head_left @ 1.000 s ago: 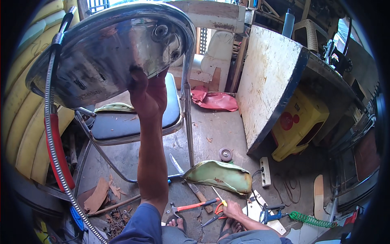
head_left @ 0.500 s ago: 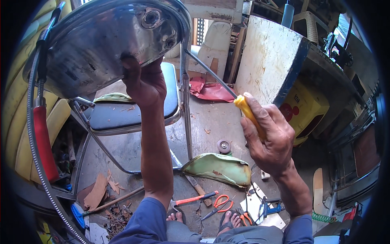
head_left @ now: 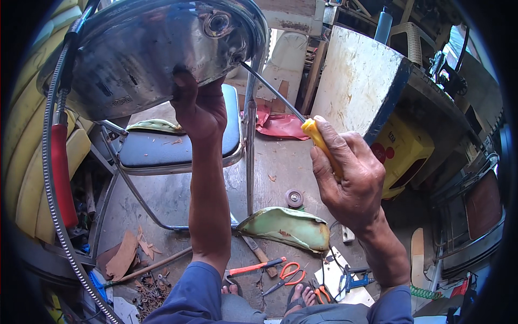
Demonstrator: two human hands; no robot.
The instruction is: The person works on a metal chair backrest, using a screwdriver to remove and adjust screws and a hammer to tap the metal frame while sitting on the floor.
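A rounded, shiny metal panel (head_left: pixel 145 59) with a rolled rim and round holes is tilted up at the upper left. My left hand (head_left: pixel 202 108) grips its lower edge, thumb against the face and the other fingers partly hidden behind it. My right hand (head_left: pixel 353 173) is closed round the yellow handle of a screwdriver (head_left: pixel 275 92). The shaft slants up to the left, and its tip is at a small hole near the panel's right edge. Whether the tip sits inside the hole, I cannot tell. Behind the panel stands a metal-framed chair (head_left: pixel 181 146) with a blue padded seat.
On the floor lie a pale green curved pad (head_left: pixel 286 229), a hammer (head_left: pixel 259 254), orange-handled scissors (head_left: pixel 286 276), pliers (head_left: pixel 322 294) and a blue staple gun (head_left: pixel 353 281). A red-handled tool (head_left: pixel 62 173) and ribbed hose (head_left: pixel 51 162) hang at left. A white cabinet (head_left: pixel 350 75) stands right.
In the picture, the panel and my left hand sit slightly farther right. The screwdriver tip has moved from beside the panel's edge to the small hole; my right hand has shifted a little left.
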